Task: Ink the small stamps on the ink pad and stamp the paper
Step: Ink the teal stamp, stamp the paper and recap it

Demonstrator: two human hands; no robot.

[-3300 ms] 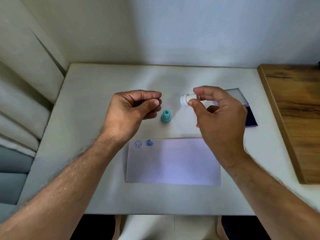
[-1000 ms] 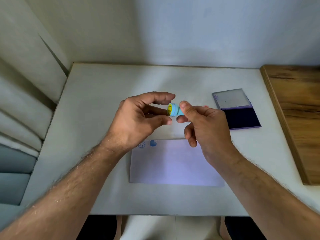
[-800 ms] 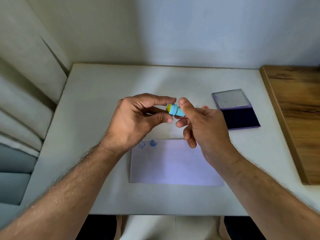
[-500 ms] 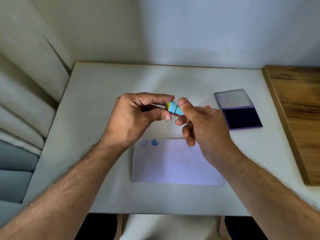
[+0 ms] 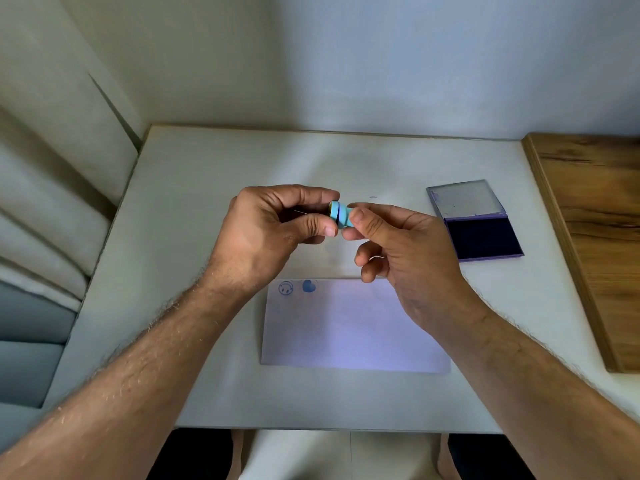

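Blue stamp held in the air between both hands, long axis lying left-right.

Right hand pinches its body; left hand pinches the yellow-rimmed end. Ink pad lies open, right of the right hand, path unobstructed. Paper sits below the hands, bearing 2 prints.

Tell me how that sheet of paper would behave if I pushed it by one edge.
The paper looks thin and lies flat on the smooth white table, so it would probably slide easily. Nothing rests on it, only two blue stamp marks, so it may swivel or buckle rather than move straight.
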